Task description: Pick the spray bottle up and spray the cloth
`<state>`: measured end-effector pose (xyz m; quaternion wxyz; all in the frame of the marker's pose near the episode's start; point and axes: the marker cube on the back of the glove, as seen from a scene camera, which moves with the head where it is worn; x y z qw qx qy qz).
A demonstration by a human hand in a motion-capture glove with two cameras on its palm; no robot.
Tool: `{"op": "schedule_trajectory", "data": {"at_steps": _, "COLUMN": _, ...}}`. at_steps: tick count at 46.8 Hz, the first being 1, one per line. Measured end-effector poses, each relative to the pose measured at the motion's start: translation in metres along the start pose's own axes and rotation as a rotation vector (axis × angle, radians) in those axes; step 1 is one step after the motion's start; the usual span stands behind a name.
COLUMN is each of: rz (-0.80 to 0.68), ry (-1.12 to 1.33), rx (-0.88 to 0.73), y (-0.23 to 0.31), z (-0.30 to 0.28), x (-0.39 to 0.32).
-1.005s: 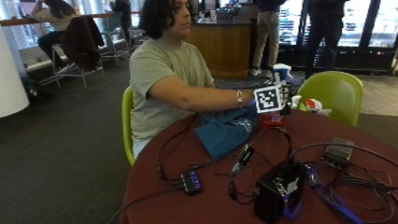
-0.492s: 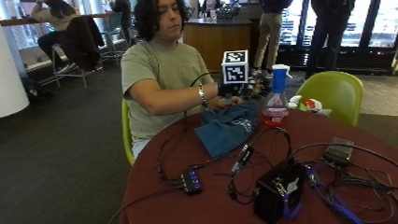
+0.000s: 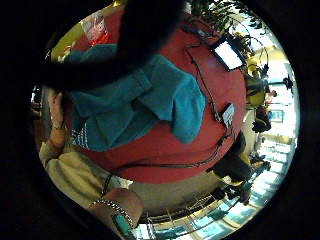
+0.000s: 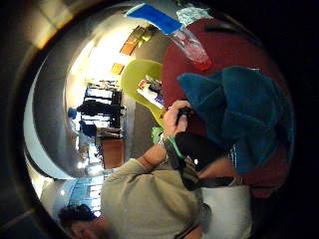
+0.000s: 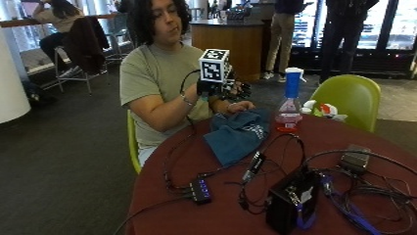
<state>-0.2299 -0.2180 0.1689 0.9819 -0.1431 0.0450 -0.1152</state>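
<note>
In the outside view the spray bottle (image 5: 289,104), clear with a blue head and red liquid at its base, stands upright on the round red table (image 5: 196,215). Just beside it lies the crumpled blue cloth (image 5: 237,135), toward the person. My gloved right hand (image 5: 218,88) is raised in front of the person's chest, above the cloth's near edge and well away from the bottle; its fingers are relaxed and hold nothing. The bare left hand (image 5: 240,106) rests on the cloth. The palm views look down on the cloth (image 3: 135,105) (image 4: 239,114) and the bottle (image 3: 95,27) (image 4: 192,47).
Black cables run over the table's front half, with a small hub (image 5: 200,188), a black box (image 5: 292,201) and a grey device (image 5: 355,159). A green chair (image 5: 352,95) stands behind the bottle, and a small white and red object (image 5: 326,110) lies by it.
A second ago my right hand was at the bottle. It has let go, risen and drawn back toward the person's chest. The bottle now stands alone on the table.
</note>
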Motion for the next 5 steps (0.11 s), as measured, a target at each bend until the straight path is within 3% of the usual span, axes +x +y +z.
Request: {"op": "schedule_trajectory", "data": {"at_steps": 5, "rz": 0.02, "ry": 0.04, "rx": -0.001, "y": 0.0062, "z": 0.0007, "x": 0.0022}}
